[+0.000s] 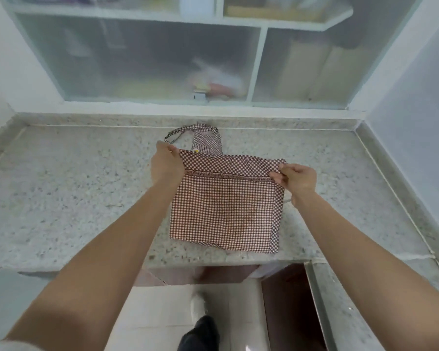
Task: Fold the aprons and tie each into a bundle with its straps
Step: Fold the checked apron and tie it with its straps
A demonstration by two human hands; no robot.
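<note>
A brown and white checked apron [226, 206] lies on the speckled stone desk [74, 193]. It is folded into a flat square and sits near the front edge of the desk, about in the middle. Its near edge almost reaches that front edge.

The left hand [166, 164] pinches the far left corner of the folded part. Its fingers are curled, with the cloth held between thumb and fingers. The right hand [298, 179] pinches the far right corner the same way, fingers bent tight on the cloth. Both hands hold the far edge just above the desk.

The bib [207, 145] sticks out past the fold, toward the back edge of the desk. The neck strap [185, 130] loops there, close to the back wall.

A cupboard [137, 59] with cloudy doors stands behind the desk.
</note>
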